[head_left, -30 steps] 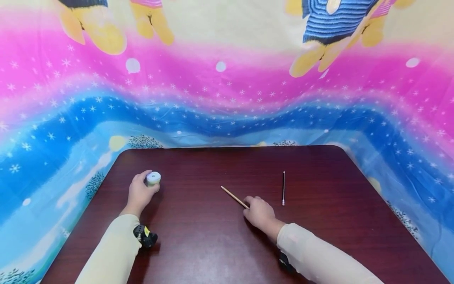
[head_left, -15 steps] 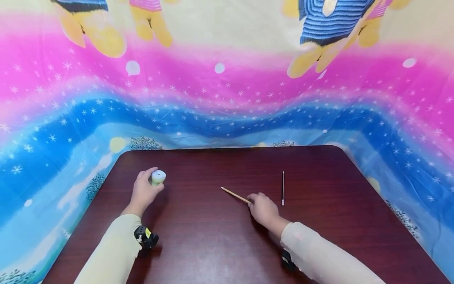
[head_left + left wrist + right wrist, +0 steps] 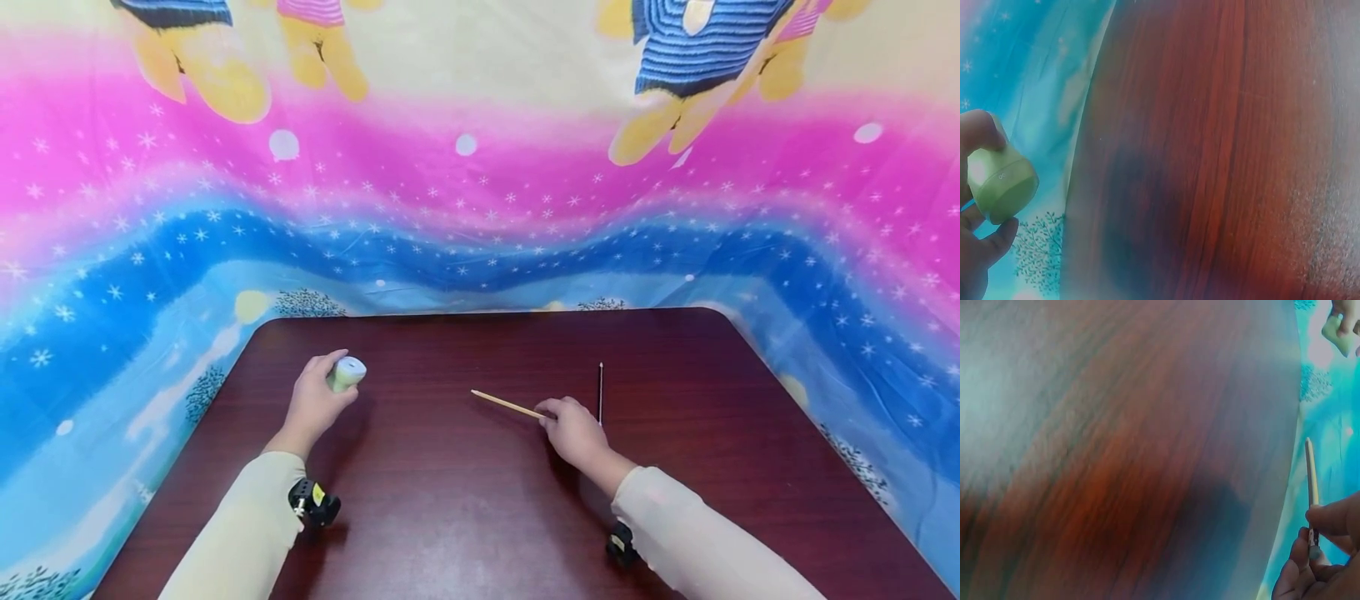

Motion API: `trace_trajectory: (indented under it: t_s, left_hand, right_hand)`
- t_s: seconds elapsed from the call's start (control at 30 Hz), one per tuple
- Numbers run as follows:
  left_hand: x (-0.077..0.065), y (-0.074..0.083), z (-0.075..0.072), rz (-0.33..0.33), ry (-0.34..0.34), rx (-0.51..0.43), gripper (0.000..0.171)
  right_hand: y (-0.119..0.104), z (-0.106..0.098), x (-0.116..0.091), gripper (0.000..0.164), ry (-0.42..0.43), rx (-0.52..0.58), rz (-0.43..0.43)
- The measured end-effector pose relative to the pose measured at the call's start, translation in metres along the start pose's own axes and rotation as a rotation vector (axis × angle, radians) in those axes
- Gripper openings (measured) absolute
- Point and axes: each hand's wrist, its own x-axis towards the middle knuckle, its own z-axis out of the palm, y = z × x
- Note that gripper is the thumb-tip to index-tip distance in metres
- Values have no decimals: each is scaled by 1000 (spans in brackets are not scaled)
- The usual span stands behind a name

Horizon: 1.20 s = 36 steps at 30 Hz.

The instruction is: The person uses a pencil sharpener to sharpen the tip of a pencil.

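On the left side of the head view, my left hand (image 3: 313, 402) grips a small pale green pencil sharpener (image 3: 349, 372) with a white top and a small dark hole in it. The left wrist view shows the rounded green body (image 3: 1010, 182) tilted between thumb and fingers. My right hand (image 3: 576, 433) pinches a yellow pencil (image 3: 504, 402) near its rear end. Its tip points left, toward the sharpener, with a wide gap between them. In the right wrist view, thumb and fingers hold the pencil (image 3: 1311, 472) close to its dark end.
A dark pencil (image 3: 600, 390) lies on the reddish-brown table (image 3: 450, 508), just beyond my right hand, which overlaps its near end. A printed cloth (image 3: 480, 183) hangs behind the table and along its sides. Black cameras (image 3: 315, 502) are strapped at both wrists.
My left hand has moved right, and the sharpener tilts more to the right. My right hand has shifted right and farther forward; the yellow pencil lies at a flatter angle in view.
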Motion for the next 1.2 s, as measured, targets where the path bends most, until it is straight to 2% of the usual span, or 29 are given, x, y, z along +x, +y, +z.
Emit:
trace_trajectory:
  t_s: [0.33, 0.73, 1.2]
  left_hand:
    - [-3, 16, 3, 43, -16, 10, 62]
    - [-11, 30, 11, 77, -34, 37, 58]
    - [-19, 51, 15, 182, -2, 3, 57]
  right_hand:
    - [16, -13, 2, 16, -15, 86, -73]
    - [27, -27, 5, 18, -34, 112, -68]
    - [37, -41, 4, 17, 8, 150, -90]
